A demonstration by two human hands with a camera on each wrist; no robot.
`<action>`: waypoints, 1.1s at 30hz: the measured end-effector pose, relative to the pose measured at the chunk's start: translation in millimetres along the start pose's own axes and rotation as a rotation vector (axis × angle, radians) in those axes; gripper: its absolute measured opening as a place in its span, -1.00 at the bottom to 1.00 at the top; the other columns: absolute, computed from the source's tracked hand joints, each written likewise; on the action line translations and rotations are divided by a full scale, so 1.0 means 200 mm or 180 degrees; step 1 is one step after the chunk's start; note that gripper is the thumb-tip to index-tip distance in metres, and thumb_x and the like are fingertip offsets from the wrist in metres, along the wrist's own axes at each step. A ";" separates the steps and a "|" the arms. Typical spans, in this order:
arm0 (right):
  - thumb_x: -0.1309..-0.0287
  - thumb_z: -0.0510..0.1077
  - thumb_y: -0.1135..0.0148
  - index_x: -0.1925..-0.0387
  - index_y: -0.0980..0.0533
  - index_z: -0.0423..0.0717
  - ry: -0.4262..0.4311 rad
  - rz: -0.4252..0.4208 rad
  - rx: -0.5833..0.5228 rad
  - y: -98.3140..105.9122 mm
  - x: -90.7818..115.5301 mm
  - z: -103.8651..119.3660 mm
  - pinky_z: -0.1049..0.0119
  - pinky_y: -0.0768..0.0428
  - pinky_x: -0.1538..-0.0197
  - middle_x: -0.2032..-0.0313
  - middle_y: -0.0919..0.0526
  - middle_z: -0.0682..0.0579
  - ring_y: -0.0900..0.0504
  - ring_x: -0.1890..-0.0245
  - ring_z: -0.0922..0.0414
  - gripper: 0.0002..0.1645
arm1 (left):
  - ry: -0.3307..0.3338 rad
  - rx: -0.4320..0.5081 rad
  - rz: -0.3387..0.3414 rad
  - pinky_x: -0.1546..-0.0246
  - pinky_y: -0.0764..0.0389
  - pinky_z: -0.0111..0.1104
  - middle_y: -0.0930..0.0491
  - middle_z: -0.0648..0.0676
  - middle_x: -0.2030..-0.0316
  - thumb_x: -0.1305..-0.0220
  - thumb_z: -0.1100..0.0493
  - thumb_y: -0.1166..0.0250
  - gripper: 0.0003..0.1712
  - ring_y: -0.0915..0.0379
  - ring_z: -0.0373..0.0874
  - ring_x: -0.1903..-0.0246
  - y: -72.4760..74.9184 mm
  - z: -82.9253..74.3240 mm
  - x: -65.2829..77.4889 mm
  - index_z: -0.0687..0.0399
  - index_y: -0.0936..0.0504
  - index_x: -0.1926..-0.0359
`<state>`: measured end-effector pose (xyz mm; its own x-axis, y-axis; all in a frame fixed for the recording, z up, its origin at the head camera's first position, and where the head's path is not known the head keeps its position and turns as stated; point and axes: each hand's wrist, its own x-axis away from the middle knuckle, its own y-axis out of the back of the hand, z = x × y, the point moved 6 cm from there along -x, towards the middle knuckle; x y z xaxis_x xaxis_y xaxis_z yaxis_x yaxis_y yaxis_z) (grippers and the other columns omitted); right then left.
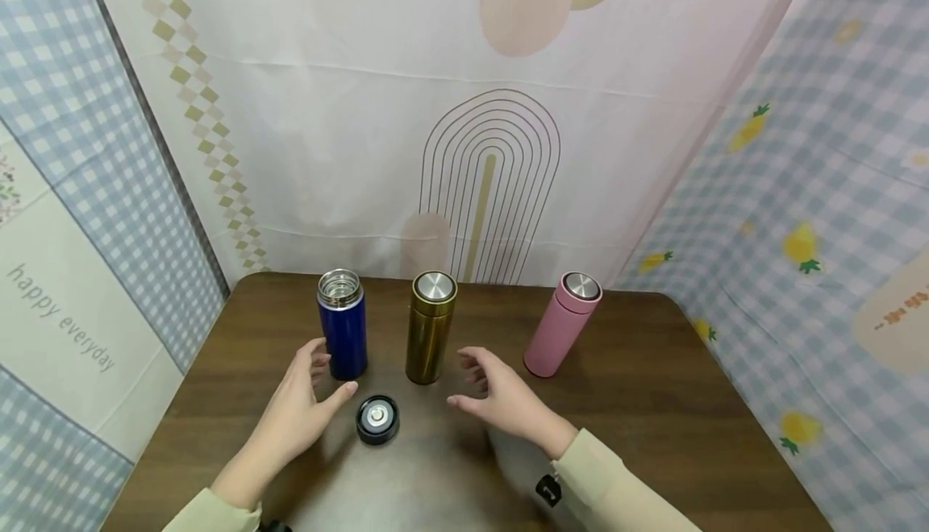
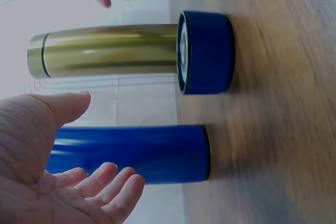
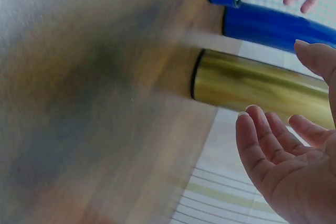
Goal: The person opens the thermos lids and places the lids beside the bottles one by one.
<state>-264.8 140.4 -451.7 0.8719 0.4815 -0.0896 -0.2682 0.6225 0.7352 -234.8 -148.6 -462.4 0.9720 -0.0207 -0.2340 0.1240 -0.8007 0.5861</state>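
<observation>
A blue thermos bottle (image 1: pixel 344 338) stands upright without its lid, its steel mouth showing. My left hand (image 1: pixel 301 403) is beside it on the near left, fingers loosely bent and thumb spread; the left wrist view shows nothing in its grasp. In front of the bottles the blue lid (image 1: pixel 377 419) lies upside down, its inner side facing up. A gold thermos bottle (image 1: pixel 430 330), lid on, stands in the middle. Just right of it my right hand (image 1: pixel 504 396) hovers with fingers spread and holding nothing. A pink thermos bottle (image 1: pixel 562 324), also lidded, stands farther right.
All the bottles stand on a dark brown wooden table (image 1: pixel 653 435). A white patterned cloth (image 1: pixel 348 153) hangs behind its back edge. Checked cloths (image 1: pixel 762 153) hang at both sides.
</observation>
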 end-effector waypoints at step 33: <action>-0.08 -0.02 -0.43 -0.27 -0.31 0.01 0.0007 -0.0435 -0.0332 0.23 -0.07 0.02 0.08 -0.59 0.03 -0.03 -0.51 0.03 -0.58 0.08 0.10 -0.25 | -0.0228 0.0111 0.0308 -0.04 -0.50 -0.09 -0.42 0.21 -0.11 -0.18 0.06 -0.41 -0.23 -0.42 0.07 -0.08 -0.17 -0.15 -0.07 0.17 -0.25 -0.31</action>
<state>-288.5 159.8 -412.9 0.9022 0.3893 -0.1856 -0.1883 0.7428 0.6425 -247.2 -102.4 -455.3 0.9622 -0.1407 -0.2331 0.0220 -0.8132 0.5815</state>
